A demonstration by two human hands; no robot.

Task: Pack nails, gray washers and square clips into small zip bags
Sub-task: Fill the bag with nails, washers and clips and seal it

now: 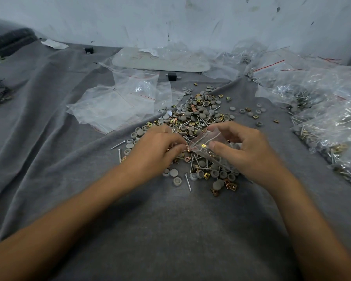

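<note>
Right hand point(245, 151) grips small zip bag point(205, 145), mouth facing left. Left hand point(156, 151) pinches square clip point(186, 149) at bag mouth. Beneath: loose pile point(193, 116) of nails, gray washers, clips on gray cloth point(170, 220). Empty bags point(120, 102) far left; filled bags point(328, 126) right.

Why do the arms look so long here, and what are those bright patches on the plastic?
Head view: the wide lens stretches the forearms toward the corners; soft light glares off the empty bags and filled bags; the small bag in the right hand and the clip pinched by the left hand look slightly smeared; shadows are faint.
</note>
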